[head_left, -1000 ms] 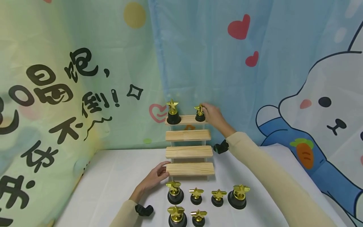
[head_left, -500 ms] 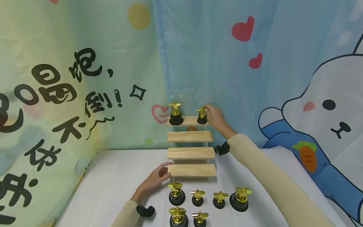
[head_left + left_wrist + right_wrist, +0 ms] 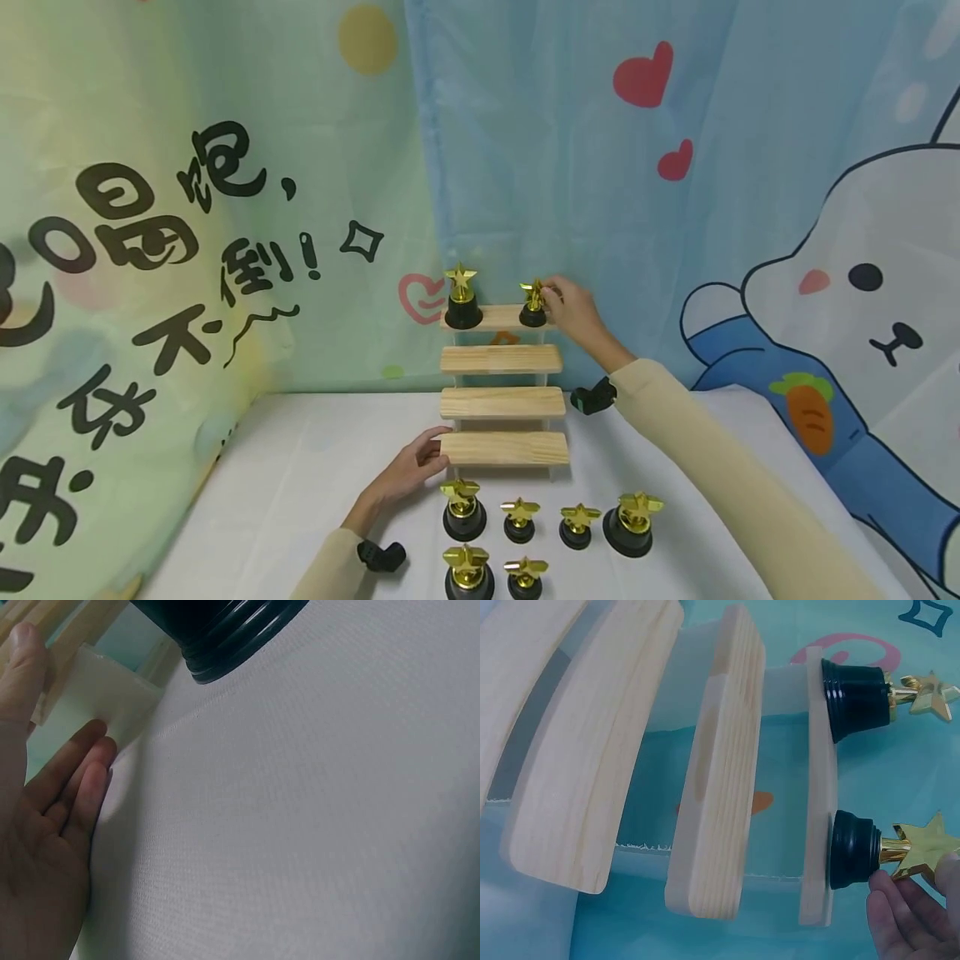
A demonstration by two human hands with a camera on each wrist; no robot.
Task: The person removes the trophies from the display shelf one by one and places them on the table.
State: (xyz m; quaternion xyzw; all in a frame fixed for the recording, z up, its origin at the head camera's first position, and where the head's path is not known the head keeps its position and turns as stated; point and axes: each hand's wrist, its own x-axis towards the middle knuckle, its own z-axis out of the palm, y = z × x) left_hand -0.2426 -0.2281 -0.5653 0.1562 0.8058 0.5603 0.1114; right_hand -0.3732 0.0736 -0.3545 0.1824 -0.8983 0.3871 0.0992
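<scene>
A four-step wooden display stand [image 3: 502, 360] rises at the back of the table. On its top board, my right hand [image 3: 576, 312] pinches the gold star of a small trophy [image 3: 532, 304] at the right end. That trophy's black base [image 3: 853, 850] sits against the board in the right wrist view. To its left stands a larger star trophy [image 3: 462, 300]. My left hand [image 3: 408, 468] rests at the left end of the lowest board [image 3: 504, 448]. In the left wrist view its thumb lies along the boards, and its straight fingers [image 3: 79, 761] reach to the clear side panel [image 3: 112, 690].
Several gold star trophies stand on the white cloth [image 3: 300, 467] before the stand, large ones like the far right trophy [image 3: 632, 525] and small ones like the trophy [image 3: 577, 525] beside it. A printed curtain [image 3: 525, 167] hangs close behind the stand.
The small trophy's star has turned slightly under my right fingers, its base staying at the same end of the top board. My left hand keeps its place; the head view shifts a little.
</scene>
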